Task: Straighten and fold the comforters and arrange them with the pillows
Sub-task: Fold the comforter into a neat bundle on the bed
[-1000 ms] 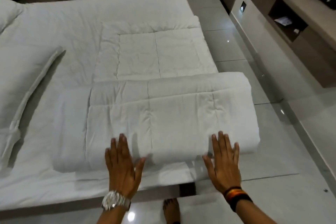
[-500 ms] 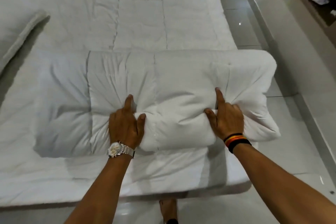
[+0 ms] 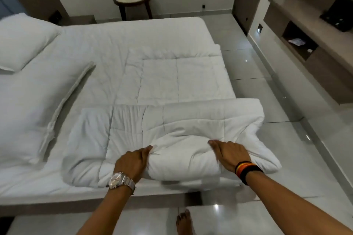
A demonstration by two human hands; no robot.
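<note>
White quilted comforter (image 3: 172, 131) lies folded at near right corner of bed (image 3: 118, 44), right end overhanging edge. Left hand (image 3: 131, 164) (watch on wrist) grips bunched near fold, fingers curled into fabric. Right hand (image 3: 229, 153) (striped band on wrist) clamps same fold, fingers dug into fabric. Second comforter (image 3: 179, 78) folded flat just beyond. Two pillows: upper pillow (image 3: 21, 42), lower pillow (image 3: 32, 112), at left side of bed.
</note>
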